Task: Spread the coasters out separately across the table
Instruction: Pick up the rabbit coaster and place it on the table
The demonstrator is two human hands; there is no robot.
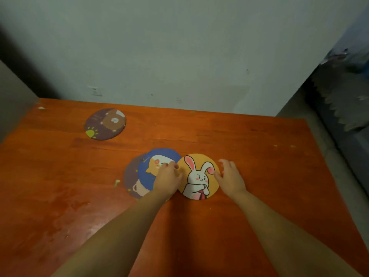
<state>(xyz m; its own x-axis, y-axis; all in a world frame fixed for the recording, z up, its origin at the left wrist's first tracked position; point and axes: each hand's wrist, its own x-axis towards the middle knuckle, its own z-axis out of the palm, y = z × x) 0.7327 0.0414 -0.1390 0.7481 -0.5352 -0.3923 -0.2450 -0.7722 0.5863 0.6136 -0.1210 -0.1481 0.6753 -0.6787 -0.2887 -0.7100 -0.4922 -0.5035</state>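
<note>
A yellow rabbit coaster (197,176) lies flat mid-table. My right hand (229,175) touches its right edge, thumb on the rim, fingers spread on the wood. My left hand (167,179) rests on a blue cat coaster (151,168), fingers bent, pressing near its right edge. The blue coaster overlaps a brown bear coaster (132,183) beneath it; part of both is hidden by my hand. A separate brown bear coaster (105,124) lies alone at the far left.
The orange wooden table (259,152) meets a pale wall at the back. Its right edge drops to a grey floor. A grey surface stands at the far left. Small pale crumbs (117,182) lie near the stack.
</note>
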